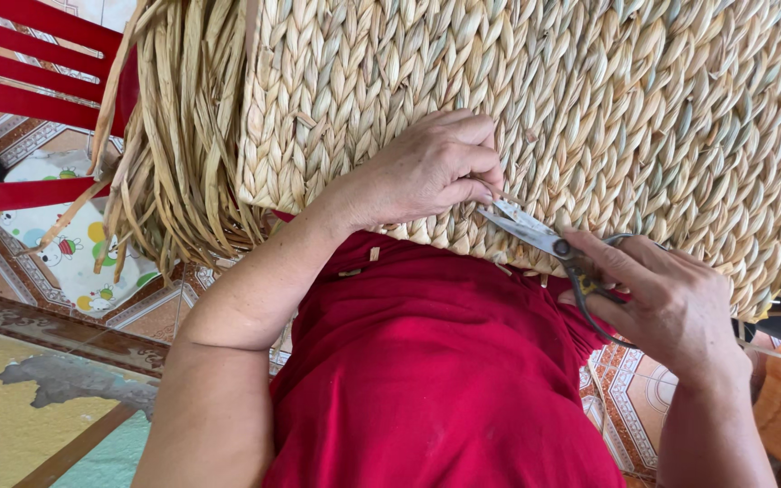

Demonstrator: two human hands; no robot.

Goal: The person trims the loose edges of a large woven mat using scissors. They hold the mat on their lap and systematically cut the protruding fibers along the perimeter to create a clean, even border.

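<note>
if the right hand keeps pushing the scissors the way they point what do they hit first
The right hand aims the scissors up-left; first in line are the left hand's fingers pinching at the woven basket, seemingly right at the blade tips.

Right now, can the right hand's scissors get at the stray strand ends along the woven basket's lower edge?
Probably yes: the right hand has the scissors tips against the woven basket edge, beside the left hand fingertips; nothing blocks them.

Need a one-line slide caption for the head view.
Left hand steadies a woven straw basket on the lap while right hand works scissors along its edge.
</note>
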